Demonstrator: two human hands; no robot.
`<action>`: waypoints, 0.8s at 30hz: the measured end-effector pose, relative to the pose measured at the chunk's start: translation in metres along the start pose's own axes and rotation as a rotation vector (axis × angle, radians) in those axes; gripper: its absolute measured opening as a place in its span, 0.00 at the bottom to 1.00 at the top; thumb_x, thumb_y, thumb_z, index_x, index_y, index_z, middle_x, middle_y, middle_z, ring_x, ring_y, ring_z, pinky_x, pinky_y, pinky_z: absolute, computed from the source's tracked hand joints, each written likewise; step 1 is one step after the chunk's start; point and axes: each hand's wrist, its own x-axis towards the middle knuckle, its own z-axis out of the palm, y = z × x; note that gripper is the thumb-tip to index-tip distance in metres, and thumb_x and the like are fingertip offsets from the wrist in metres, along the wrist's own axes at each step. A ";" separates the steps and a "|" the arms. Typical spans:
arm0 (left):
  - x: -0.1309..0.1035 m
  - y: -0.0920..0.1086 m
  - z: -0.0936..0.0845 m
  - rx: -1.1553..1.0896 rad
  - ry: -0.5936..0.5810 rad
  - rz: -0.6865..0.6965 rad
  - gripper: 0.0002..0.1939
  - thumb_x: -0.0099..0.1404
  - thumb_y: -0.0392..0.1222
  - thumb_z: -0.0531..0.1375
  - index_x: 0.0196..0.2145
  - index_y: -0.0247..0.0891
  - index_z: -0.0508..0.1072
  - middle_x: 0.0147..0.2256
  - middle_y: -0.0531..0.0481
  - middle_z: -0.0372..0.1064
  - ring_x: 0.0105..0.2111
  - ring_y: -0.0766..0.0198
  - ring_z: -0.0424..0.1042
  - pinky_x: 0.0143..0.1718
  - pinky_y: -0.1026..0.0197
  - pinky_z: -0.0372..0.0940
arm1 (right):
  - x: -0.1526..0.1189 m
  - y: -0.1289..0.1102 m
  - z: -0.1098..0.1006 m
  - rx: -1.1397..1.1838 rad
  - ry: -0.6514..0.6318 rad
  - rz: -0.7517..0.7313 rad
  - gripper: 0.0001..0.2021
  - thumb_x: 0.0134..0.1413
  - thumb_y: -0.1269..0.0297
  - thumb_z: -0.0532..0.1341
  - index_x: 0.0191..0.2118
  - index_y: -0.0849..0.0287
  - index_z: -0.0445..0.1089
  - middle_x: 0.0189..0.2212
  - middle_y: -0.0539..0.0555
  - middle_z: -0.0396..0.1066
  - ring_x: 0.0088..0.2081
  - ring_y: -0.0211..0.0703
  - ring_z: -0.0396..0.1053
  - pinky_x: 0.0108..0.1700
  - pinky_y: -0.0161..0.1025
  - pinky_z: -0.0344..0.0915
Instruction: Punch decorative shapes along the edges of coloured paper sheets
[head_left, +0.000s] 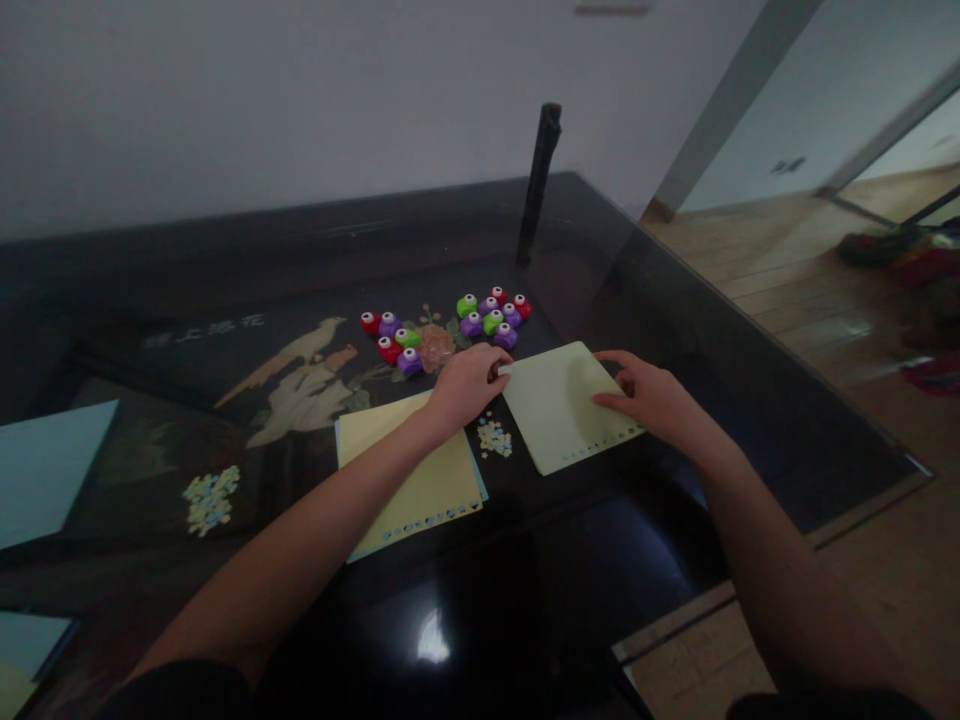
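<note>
My left hand (472, 382) pinches the upper left corner of a pale yellow-green sheet (566, 410). Along the sheet's right side, my right hand (641, 392) has its thumb and forefinger apart, close to the edge. Small punched holes line the sheet's lower edge. To its left, a yellow sheet (427, 470) with a similar row of holes lies over a blue one, partly covered by my left forearm. Between the sheets sits a small pile of tiny paper cutouts (495, 438). Several red, purple and green craft punches (492, 321) stand beyond my hands.
A larger pile of cutouts (211, 499) lies on the dark glossy table (315, 600) at the left. Farther left is a light blue sheet (52, 470). A dark upright post (538, 185) rises near the back edge, before the wall.
</note>
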 end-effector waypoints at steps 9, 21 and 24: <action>0.000 0.002 -0.002 0.096 0.036 0.081 0.04 0.61 0.34 0.58 0.34 0.36 0.72 0.37 0.45 0.67 0.41 0.57 0.66 0.45 0.56 0.62 | 0.001 0.001 0.004 -0.102 0.090 -0.187 0.21 0.47 0.66 0.60 0.50 0.58 0.69 0.32 0.55 0.66 0.33 0.47 0.66 0.36 0.42 0.64; -0.010 0.019 -0.062 0.115 -0.154 0.179 0.09 0.65 0.38 0.54 0.39 0.35 0.73 0.40 0.45 0.72 0.40 0.59 0.69 0.43 0.58 0.61 | 0.008 -0.003 -0.002 -0.001 0.091 -0.148 0.16 0.48 0.62 0.60 0.44 0.58 0.72 0.27 0.54 0.72 0.29 0.47 0.70 0.34 0.44 0.65; -0.036 0.014 -0.097 0.112 -0.185 0.126 0.10 0.65 0.39 0.53 0.38 0.35 0.74 0.37 0.46 0.73 0.37 0.61 0.70 0.38 0.61 0.61 | 0.008 -0.014 -0.004 -0.018 0.131 -0.204 0.14 0.49 0.62 0.59 0.41 0.58 0.73 0.28 0.54 0.73 0.28 0.47 0.70 0.33 0.44 0.65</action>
